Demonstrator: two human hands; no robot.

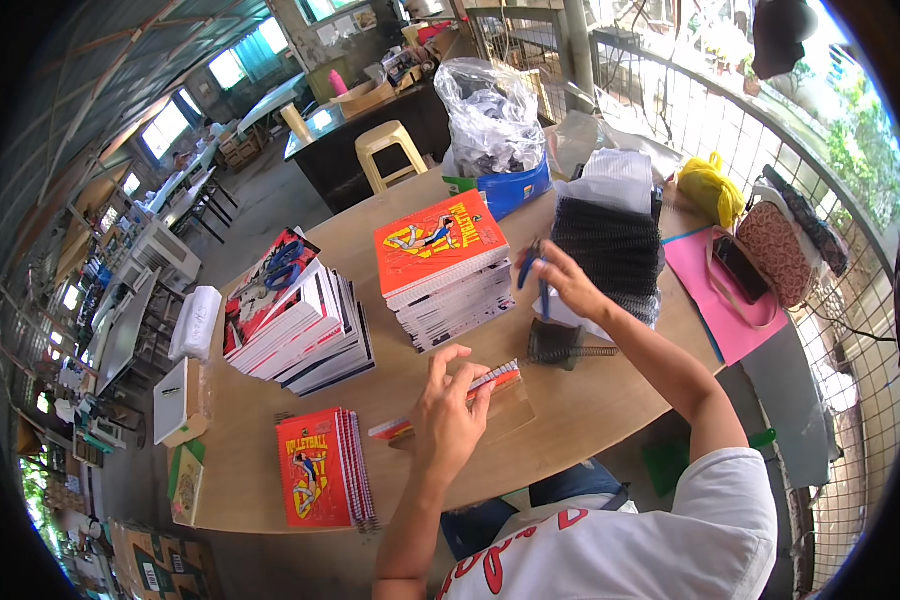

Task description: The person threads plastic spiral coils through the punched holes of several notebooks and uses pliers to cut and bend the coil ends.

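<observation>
My left hand (451, 412) is closed on a thin notebook (503, 374) with an orange-red cover, held edge-on above the near side of the table. Its cover is mostly hidden by the fingers. Farther off to the right, my right hand (570, 284) grips blue-handled pliers (530, 264) next to a tall stack of orange-red notebooks (440, 245). Below that hand, a small dark pad (553, 343) lies on the wood with a loose black spiral coil (598, 352) beside it. Several spiral-bound red notebooks (315, 468) are stacked at the near left.
A leaning stack of books (305, 325) stands left, with a blue-handled tool (286, 270) on top. Black spiral coils (608, 245) are heaped at the right. Behind are a plastic bag (490, 115) and a yellow stool (392, 155). A pink folder (725, 320) and patterned bag (778, 250) lie far right.
</observation>
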